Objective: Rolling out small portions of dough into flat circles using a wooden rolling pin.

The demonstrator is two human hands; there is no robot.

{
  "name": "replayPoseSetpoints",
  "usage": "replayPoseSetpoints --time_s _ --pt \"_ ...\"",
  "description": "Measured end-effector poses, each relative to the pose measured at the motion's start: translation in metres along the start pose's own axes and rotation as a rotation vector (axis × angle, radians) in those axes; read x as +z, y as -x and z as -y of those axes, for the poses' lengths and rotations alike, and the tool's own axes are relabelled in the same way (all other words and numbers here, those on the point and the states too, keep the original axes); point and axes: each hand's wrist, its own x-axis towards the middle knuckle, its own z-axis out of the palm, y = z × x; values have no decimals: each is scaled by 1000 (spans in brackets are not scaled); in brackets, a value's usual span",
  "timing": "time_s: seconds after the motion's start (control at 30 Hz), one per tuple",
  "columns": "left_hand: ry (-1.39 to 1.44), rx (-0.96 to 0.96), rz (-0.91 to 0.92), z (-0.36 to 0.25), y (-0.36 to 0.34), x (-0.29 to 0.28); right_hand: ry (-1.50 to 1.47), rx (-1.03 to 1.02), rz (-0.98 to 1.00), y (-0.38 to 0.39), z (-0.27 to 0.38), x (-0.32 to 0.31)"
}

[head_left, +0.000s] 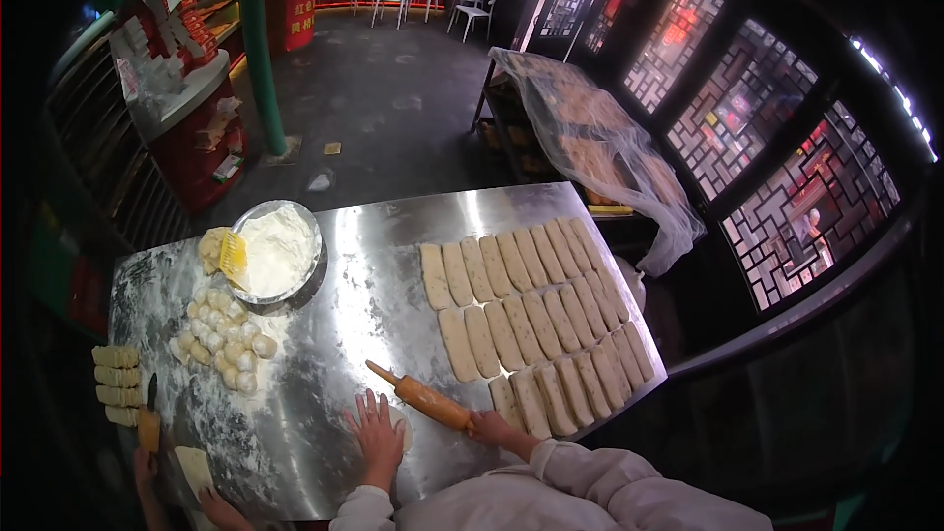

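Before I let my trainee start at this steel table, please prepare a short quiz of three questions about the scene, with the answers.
1. Which side's fingers hold the rolling pin?
2. True or false: the metal bowl stands to the right of the rolling pin.
3. In how many rows do the long dough strips lie?
A) two
B) three
C) five

Key:
1. The right fingers, at one end of it.
2. False: it stands to the left.
3. B.
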Motion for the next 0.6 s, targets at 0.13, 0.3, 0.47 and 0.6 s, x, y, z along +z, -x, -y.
replayPoseSetpoints --time_s 0.13,0.3,0.47,0.6 --pt "52 -60 12 -3 22 4 95 -46 -45 16 10 17" --pt "387 -102 -117 34 19 15 24 111 -196 10 45 -37" --pt "194 -38 -396 35 13 -81 288 -201 -300 -7 65 -88" --pt "60 -145 -17 76 53 -35 289 -234 -167 -2 83 -43"
